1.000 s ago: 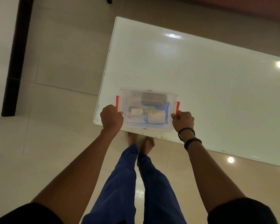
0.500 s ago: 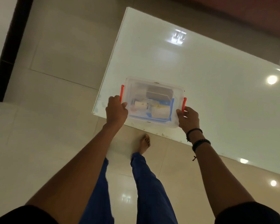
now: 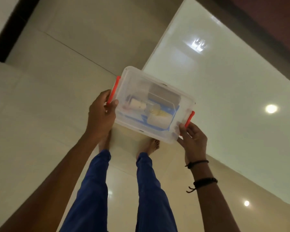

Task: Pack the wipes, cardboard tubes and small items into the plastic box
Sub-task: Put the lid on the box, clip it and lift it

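The clear plastic box (image 3: 134,81), lid on and with orange-red clips at both ends, is held in the air in front of me, tilted, over the near left corner of the white table. My left hand (image 3: 101,113) grips its left end at the clip. My right hand (image 3: 193,139) grips its right end below the other clip. Through the lid I see a blue wipes pack (image 3: 173,111), a pale cardboard tube (image 3: 138,104), a cream roll (image 3: 159,120) and a grey piece (image 3: 164,94).
The glossy white table (image 3: 233,101) fills the right side, its left edge running up from the box. Beige floor tiles (image 3: 45,101) lie to the left and below. My blue-trousered legs (image 3: 151,190) and bare feet stand under the box. A dark strip runs along the far left wall.
The box has come up off the table and toward me, now tilted in both hands. My view has shifted left, and the table sits farther right.
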